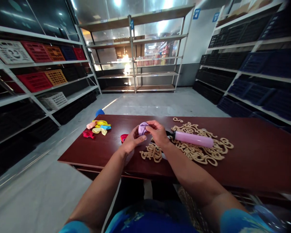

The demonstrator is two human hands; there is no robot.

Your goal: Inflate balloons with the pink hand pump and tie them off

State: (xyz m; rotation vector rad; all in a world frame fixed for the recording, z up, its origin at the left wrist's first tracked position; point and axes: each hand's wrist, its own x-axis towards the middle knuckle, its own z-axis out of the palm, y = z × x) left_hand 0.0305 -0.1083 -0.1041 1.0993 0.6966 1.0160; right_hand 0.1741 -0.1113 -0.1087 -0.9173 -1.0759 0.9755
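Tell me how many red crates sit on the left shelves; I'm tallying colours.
3. One on the top shelf beside the orange crate, one further along that shelf, one on the shelf below. Dark shelves may hide more.

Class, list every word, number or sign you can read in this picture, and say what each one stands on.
"4": white numeral on the blue sign on the white pillar at the back.
Second blue sign by the right shelves: blurred, unreadable.
Small blue tag on the centre shelf post: too small to read.
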